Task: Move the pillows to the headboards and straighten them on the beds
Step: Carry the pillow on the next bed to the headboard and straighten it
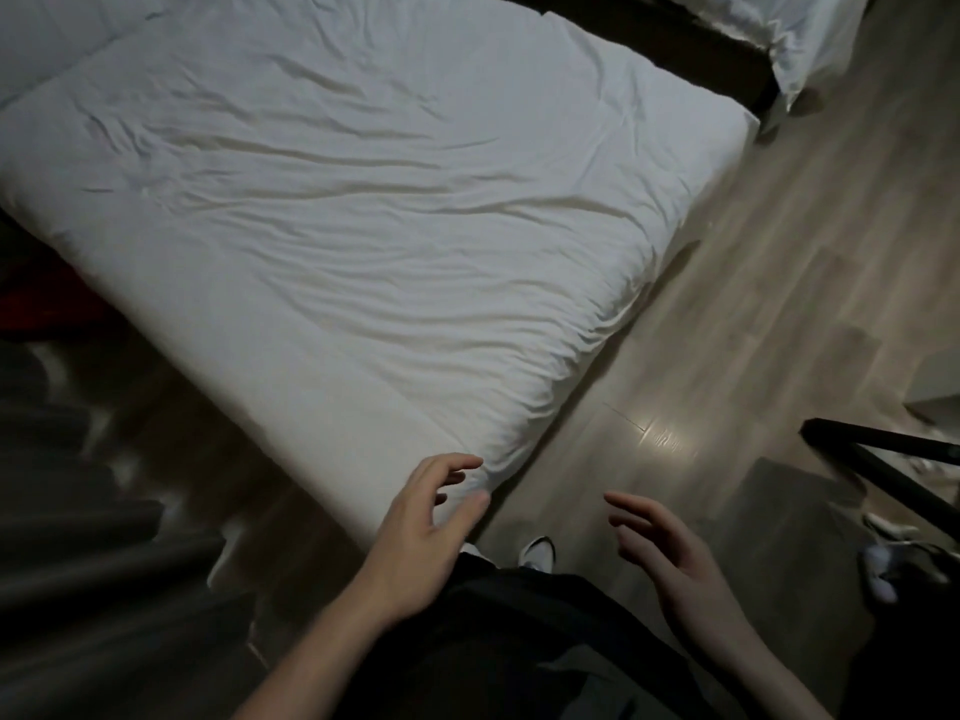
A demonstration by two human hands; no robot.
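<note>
A bed with a wrinkled white cover (363,226) fills the upper left and middle of the view, its near corner pointing at me. At the top left lies a pale fold that may be a pillow (47,49); I cannot tell for sure. My left hand (426,527) hovers at the bed's near corner, fingers spread, holding nothing. Off the bed, my right hand (670,558) is open over the wooden floor. A second white bed's corner (795,39) shows at the top right.
Light wooden floor (753,304) runs along the bed's right side. Dark curtains or fabric (78,511) hang at the left. A black bar (883,459) and dark objects stand at the right. My white shoe (540,553) is near the bed corner.
</note>
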